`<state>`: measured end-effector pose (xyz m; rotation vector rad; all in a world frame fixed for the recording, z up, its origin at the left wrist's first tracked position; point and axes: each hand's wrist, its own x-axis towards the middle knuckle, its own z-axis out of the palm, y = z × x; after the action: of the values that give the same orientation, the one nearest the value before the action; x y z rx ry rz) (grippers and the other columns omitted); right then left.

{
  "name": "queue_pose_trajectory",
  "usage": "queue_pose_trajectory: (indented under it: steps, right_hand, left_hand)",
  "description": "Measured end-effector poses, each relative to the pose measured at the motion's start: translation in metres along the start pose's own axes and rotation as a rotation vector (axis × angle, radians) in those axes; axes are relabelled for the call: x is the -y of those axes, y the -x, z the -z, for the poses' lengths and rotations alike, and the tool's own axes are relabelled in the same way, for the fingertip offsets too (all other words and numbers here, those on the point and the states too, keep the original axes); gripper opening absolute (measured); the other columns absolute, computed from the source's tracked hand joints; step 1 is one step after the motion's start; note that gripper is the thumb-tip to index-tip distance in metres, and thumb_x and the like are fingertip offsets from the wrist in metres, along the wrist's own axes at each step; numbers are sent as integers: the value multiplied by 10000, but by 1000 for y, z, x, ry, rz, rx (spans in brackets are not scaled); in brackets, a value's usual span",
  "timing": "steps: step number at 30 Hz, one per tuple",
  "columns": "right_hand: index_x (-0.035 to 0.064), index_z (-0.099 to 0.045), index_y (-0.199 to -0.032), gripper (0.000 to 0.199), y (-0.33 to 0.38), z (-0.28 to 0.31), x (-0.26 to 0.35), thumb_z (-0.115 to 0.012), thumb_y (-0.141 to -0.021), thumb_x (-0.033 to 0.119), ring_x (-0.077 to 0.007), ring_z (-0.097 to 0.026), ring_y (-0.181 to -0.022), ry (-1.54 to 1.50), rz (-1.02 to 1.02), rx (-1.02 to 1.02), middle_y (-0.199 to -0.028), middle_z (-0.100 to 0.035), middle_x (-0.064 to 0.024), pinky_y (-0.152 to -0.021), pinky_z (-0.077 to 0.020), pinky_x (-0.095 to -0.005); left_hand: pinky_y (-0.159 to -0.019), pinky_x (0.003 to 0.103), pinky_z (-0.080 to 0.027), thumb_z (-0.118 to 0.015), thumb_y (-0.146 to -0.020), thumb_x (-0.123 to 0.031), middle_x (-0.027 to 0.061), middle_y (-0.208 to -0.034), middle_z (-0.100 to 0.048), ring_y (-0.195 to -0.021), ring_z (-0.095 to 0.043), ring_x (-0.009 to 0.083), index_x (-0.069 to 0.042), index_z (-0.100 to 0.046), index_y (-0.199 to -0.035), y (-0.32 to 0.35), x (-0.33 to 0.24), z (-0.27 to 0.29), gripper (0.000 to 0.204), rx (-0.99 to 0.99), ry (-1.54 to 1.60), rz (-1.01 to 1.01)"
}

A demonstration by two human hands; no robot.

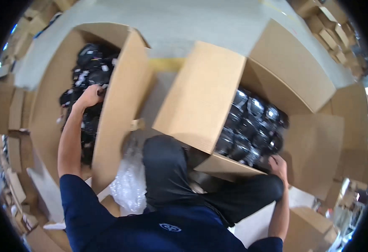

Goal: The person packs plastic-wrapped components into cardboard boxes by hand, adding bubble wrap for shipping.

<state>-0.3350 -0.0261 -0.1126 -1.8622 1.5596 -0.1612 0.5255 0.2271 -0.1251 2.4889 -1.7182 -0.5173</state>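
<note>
On the left stands a tall open cardboard box [123, 105] holding a heap of black items [93, 77] with small white tags or labels. My left hand [90, 95] is down inside it, its fingers curled in at the heap; what they grip is hidden. To the right, a second open cardboard box [203, 94] holds rows of rounded black items in glossy clear wrapping [249, 126]. At that box's near right corner is my right hand [278, 165], fingers bent inward beside the wrapped items. Whatever lies in those fingers is too dark to make out.
Crumpled clear plastic wrap [129, 187] lies between the left box and my bent leg [165, 168]. The right box's flaps [291, 63] spread outward. More cartons [310, 229] stand at the lower right and along both sides. A yellow line [167, 64] crosses the grey floor.
</note>
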Motion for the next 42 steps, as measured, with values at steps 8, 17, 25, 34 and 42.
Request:
queue_pose_trajectory:
  steps: [8, 17, 25, 34, 42]
  right_hand:
    - [-61, -694, -1041, 238, -46, -5, 64, -665, -921, 143, -153, -644, -828, -126, 133, 181, -882, -701, -96, -768, -521, -307]
    - [-45, -280, -1545, 897, 30, -39, 330, -813, -863, 190, -281, -482, -1382, -362, 862, 429, -1519, -445, -217, -1145, -413, -417]
    - [-75, -574, -1317, 651, 51, 38, 312, -808, -722, 48, -410, -566, -1295, -345, 1430, -976, -1409, -547, -281, -1098, -445, -520]
    - [-27, -651, -1111, 386, 51, 110, 221, -866, -821, 111, -86, -639, -839, -939, 666, -305, -960, -698, -28, -750, -563, -259]
    - [-21, -701, -1069, 388, -11, 169, 125, -834, -837, 261, -117, -637, -815, -95, 228, 50, -908, -714, -69, -736, -539, -301]
  left_hand:
    - [-1033, 383, -520, -701, -879, -79, 100, -1087, -732, -1029, -701, 208, 21, -639, -1165, 137, -80, 201, 308, -383, 1462, -92]
    - [-915, 442, -554, -728, -821, -481, 126, -1119, -636, -1006, -644, 294, -32, -560, -1118, 121, -319, 216, 563, -77, 1916, -954]
    - [-704, 291, -492, -689, -925, -119, 58, -1025, -471, -809, -515, 171, -3, -554, -1071, 77, -466, 167, 230, -259, 2475, -475]
    - [-843, 458, -638, -475, -1026, -219, 205, -1152, -721, -989, -738, 313, 26, -656, -1182, -7, -533, 102, 343, 416, 2376, -479]
    - [-875, 355, -607, -518, -1014, -218, 103, -1055, -752, -905, -733, 205, -34, -690, -1125, -41, -497, 47, 275, 292, 2143, -227]
